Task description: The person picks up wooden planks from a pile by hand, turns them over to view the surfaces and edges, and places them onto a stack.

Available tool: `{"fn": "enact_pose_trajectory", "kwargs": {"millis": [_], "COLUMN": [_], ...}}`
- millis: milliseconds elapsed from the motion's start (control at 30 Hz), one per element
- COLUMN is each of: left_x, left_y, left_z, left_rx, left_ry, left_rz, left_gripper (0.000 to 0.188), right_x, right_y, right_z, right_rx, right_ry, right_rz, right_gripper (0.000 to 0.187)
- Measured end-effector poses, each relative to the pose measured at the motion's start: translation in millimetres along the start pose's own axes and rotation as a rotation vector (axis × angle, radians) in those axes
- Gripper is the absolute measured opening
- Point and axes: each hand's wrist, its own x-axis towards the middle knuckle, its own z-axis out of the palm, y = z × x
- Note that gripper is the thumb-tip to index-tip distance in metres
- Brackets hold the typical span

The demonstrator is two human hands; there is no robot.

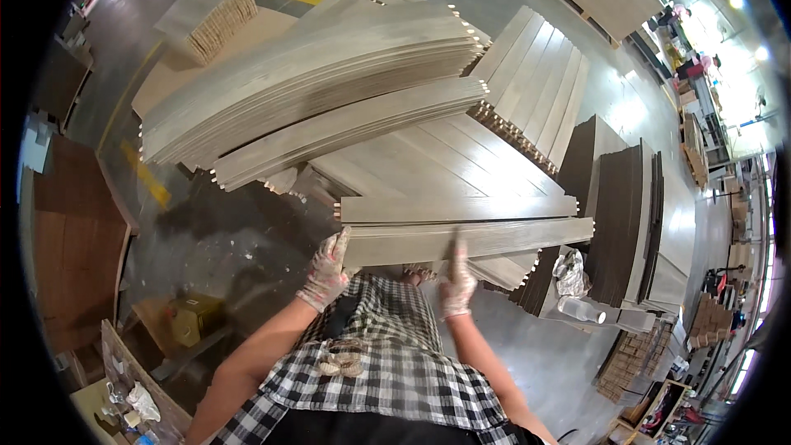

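Note:
A long grey wood-look board [395, 245] with small pegs at its end lies in front of me, level with my waist. My left hand [328, 270], in a patterned work glove, grips the board at its left end. My right hand [458, 282], gloved too, touches the near edge around the middle; its fingers point away from me and are smeared by motion. Just beyond lies a similar board [453, 209], parallel to the first, over wide grey panels [412, 161]. The undersides of both hands are hidden.
Tall stacks of pegged boards [329, 66] rise ahead, with another stack [535, 74] beyond on the right. Brown panels [622, 222] stand at right, near a clear plastic bottle [581, 310] and crumpled wrapping [570, 272]. A yellow box [198, 319] sits low at left.

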Motion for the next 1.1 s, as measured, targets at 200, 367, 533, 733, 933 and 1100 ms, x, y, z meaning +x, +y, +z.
{"fn": "enact_pose_trajectory", "kwargs": {"millis": [200,367,533,733,933,1100], "left_x": [1.1,-2.3,-18.5,-22.3,11.9,60.8], "left_y": [-8.8,-5.2,-38.5,-77.0,-16.5,71.8], "left_z": [-0.3,-3.8,-2.9,-15.4,-37.6,23.1], "left_rx": [-0.171,-0.578,-0.996,-0.791,-0.452,-0.162], "left_ry": [-0.021,-0.030,0.234,0.473,0.388,0.137], "left_rz": [0.002,-0.131,-0.450,-0.549,-0.303,0.103], "left_gripper": [0.095,0.090,0.088,0.071,0.064,0.061], "right_x": [-22.7,-30.9,-34.8,-59.5,1.9,41.0], "right_y": [-22.3,-60.4,-89.9,-83.1,-106.1,-85.9], "right_z": [45.9,49.5,55.5,100.5,28.0,29.7], "right_rx": [0.084,-0.154,0.124,-0.325,0.234,0.445], "right_ry": [-0.176,-0.194,-0.279,-0.464,-0.010,0.026], "right_rz": [-0.200,-0.228,-0.206,-0.540,-0.084,-0.051], "right_gripper": [0.080,0.079,0.066,0.076,0.053,0.047]}}
